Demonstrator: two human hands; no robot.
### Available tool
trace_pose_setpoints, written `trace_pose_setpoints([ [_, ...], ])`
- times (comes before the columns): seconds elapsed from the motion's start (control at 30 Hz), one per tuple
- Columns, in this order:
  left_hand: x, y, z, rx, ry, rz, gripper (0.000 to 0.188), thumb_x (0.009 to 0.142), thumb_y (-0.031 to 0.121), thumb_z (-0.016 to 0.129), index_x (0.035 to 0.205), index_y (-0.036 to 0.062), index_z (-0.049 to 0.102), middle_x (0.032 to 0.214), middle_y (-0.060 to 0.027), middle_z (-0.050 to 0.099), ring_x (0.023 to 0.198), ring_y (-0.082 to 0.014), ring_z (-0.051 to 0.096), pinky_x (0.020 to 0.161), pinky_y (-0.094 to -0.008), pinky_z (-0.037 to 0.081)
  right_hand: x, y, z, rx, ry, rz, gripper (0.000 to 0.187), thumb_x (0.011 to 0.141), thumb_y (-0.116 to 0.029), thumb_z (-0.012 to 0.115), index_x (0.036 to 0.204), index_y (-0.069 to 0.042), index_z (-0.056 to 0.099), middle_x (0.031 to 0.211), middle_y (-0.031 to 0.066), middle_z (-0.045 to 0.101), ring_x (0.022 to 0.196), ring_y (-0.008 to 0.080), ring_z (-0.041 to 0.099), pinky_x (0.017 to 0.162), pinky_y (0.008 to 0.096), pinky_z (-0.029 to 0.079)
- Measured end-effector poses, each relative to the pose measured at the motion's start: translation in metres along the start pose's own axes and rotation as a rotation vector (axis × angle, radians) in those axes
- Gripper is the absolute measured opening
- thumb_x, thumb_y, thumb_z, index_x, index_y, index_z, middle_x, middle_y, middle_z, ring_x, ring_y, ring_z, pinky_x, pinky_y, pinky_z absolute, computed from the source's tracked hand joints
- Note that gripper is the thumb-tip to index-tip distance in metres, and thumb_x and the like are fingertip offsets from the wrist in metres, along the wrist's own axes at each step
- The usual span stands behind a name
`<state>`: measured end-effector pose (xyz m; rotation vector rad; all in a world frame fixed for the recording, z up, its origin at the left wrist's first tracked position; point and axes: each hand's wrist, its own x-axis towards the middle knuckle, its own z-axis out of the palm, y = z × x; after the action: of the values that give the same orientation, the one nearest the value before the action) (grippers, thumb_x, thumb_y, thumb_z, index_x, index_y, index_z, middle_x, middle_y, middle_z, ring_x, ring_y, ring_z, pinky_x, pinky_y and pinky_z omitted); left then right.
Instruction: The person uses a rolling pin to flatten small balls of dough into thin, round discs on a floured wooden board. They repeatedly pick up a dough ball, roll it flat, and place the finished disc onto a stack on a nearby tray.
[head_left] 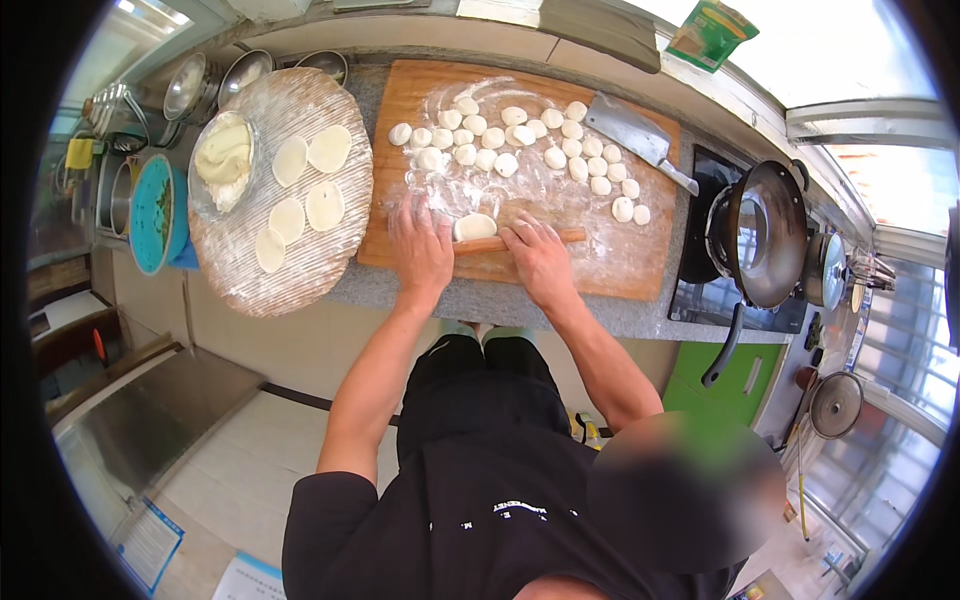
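A wooden rolling pin [484, 244] lies across the near part of the floury wooden board [630, 265]. My right hand [538, 258] is closed over it, with the pin's right end sticking out past the fingers. My left hand [422, 245] rests at the pin's left end, fingers stretched forward on the board; whether its palm presses on the pin is hidden. Just beyond the pin, between my hands, is a small flattened oval of dough [475, 227]. Several small white dough pieces [486, 160] are scattered over the far half of the board.
A cleaver [628, 128] lies at the board's far right. Left stands a round floured board [345, 205] with several dough wrappers [325, 206] and a bowl of pale dough [226, 155]. Farther left is a turquoise basin [152, 215]; a wok [768, 235] sits on the stove at right.
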<state>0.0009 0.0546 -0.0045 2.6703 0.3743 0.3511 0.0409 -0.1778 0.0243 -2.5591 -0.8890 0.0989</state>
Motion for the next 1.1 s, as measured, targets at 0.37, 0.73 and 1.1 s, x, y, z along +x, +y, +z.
trace_pose_setpoints([
  [0.37,0.104,-0.014,0.025,-0.075,0.118,-0.041,0.06,0.109,0.03,0.06,0.158,-0.0029,0.051,0.159,-0.0289,0.05,0.153,-0.0471,0.043,0.13,-0.0584,0.031,0.123,0.023,0.025,-0.202,0.032,0.121,0.082,0.11,-0.051,0.057,0.172,-0.001,0.037,0.181,0.0179,0.035,0.166,0.0336,0.035,0.136,0.0565,0.024],
  [0.73,0.023,-0.008,0.001,-0.047,-0.033,0.226,0.065,0.101,0.038,0.073,0.154,0.0021,0.058,0.155,-0.0224,0.055,0.15,-0.0453,0.046,0.128,-0.059,0.035,0.047,0.002,0.026,-0.182,-0.064,0.112,0.112,0.096,-0.076,0.06,0.174,-0.002,0.03,0.182,0.0211,0.03,0.167,0.0414,0.031,0.135,0.0601,0.024],
  [1.1,0.026,-0.015,-0.002,-0.377,-0.314,0.473,0.023,0.098,0.024,0.08,0.112,0.006,0.08,0.112,-0.0108,0.077,0.1,-0.0349,0.075,0.083,-0.047,0.06,0.05,-0.003,0.011,-0.098,-0.053,0.093,0.116,0.091,-0.08,0.063,0.171,0.0,0.037,0.176,0.0201,0.041,0.164,0.0376,0.038,0.135,0.0583,0.027],
])
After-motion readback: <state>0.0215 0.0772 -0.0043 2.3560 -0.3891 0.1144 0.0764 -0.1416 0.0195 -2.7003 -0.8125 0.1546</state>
